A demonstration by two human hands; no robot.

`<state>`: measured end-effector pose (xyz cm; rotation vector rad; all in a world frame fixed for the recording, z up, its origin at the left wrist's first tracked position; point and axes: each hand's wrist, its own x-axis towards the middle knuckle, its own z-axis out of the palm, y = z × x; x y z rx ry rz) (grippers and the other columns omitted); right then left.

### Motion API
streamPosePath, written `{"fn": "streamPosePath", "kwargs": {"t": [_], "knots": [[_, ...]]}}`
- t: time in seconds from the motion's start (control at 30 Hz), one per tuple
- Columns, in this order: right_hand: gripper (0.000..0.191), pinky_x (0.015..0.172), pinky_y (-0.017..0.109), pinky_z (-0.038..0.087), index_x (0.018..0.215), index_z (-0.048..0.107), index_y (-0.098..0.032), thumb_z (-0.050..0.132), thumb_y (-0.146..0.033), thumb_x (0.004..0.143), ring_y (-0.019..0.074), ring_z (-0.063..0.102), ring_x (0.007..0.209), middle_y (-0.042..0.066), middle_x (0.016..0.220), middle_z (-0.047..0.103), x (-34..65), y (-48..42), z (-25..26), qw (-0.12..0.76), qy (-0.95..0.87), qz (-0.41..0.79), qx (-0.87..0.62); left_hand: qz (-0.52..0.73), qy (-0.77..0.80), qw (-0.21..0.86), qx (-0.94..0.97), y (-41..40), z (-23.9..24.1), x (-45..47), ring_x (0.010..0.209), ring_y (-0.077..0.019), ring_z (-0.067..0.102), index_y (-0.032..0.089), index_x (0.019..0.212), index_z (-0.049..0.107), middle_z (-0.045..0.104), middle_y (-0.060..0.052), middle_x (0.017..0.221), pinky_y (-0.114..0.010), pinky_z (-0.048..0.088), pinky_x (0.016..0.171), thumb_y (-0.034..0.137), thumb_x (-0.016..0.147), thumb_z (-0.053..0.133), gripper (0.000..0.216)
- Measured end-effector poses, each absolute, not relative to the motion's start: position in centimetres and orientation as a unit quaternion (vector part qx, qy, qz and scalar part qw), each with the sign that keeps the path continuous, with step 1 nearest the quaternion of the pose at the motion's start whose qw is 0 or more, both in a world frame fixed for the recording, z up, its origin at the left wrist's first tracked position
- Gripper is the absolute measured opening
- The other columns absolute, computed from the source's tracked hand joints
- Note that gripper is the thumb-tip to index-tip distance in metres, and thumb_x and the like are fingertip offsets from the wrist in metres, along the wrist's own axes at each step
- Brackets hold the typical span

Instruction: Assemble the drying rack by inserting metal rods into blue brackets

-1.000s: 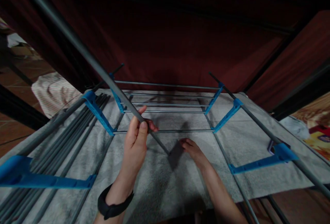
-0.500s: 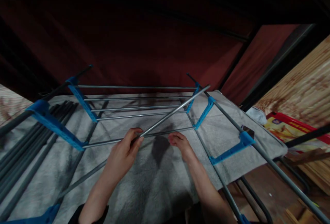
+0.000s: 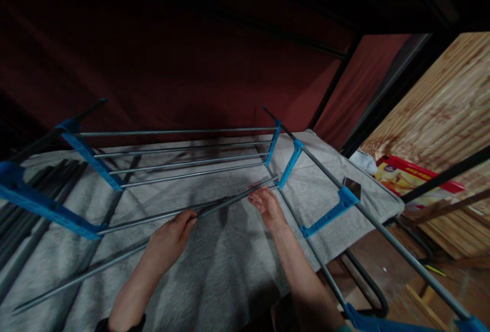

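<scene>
My left hand [image 3: 172, 235] is closed around a long thin grey metal tube [image 3: 92, 272], which slants across the grey cloth from lower left to upper right. The tube's far end reaches the right side of a rack frame, near a blue plastic bracket [image 3: 291, 164]. By that end my right hand [image 3: 268, 207] has its fingers apart, at the tube; whether they touch it I cannot tell. Just behind lies a fitted rung [image 3: 141, 221], its left end at another blue bracket [image 3: 57, 209]. Farther back, several rungs [image 3: 191, 174] span the two sides of the frame.
Several loose dark tubes [image 3: 36, 220] lie at the left on the cloth-covered table [image 3: 225, 281]. A long side pole [image 3: 406, 255] runs along the right. A dark flat object [image 3: 352, 187] lies near the right edge. Beyond stand a red and yellow box [image 3: 409, 176] and a dark red curtain [image 3: 191, 77].
The tube in my left hand has swung down, its raised right end now low beside the frame. My right hand has come to that end. The view has turned slightly right.
</scene>
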<state>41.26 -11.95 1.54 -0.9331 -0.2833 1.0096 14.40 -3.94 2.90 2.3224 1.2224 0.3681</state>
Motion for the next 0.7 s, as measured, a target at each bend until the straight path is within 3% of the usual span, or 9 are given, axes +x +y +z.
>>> {"fn": "streamPosePath", "kwargs": {"t": [0.3, 0.7], "knots": [[0.02, 0.071, 0.026, 0.059, 0.078, 0.061, -0.021, 0.078, -0.022, 0.067, 0.0127, 0.067, 0.071, 0.001, 0.083, 0.072, 42.2, -11.6, 1.3, 0.803, -0.092, 0.41, -0.424, 0.127, 0.451, 0.282, 0.837, -3.4, 2.2, 13.6, 0.088, -0.0249, 0.068, 0.025, 0.105, 0.055, 0.07, -0.004, 0.1, -0.035, 0.048, 0.076, 0.052, 0.088, 0.045, 0.033], [0.025, 0.068, 0.026, 0.059, 0.078, 0.059, -0.023, 0.082, -0.027, 0.069, 0.0117, 0.066, 0.066, -0.001, 0.077, 0.069, 43.3, -11.4, 0.6, 0.825, -0.067, 0.367, -0.423, 0.173, 0.421, 0.283, 0.844, -2.5, 1.3, 13.0, 0.098, -0.0269, 0.066, 0.024, 0.102, 0.064, 0.07, -0.008, 0.105, -0.039, 0.05, 0.089, 0.057, 0.087, 0.043, 0.041]]}}
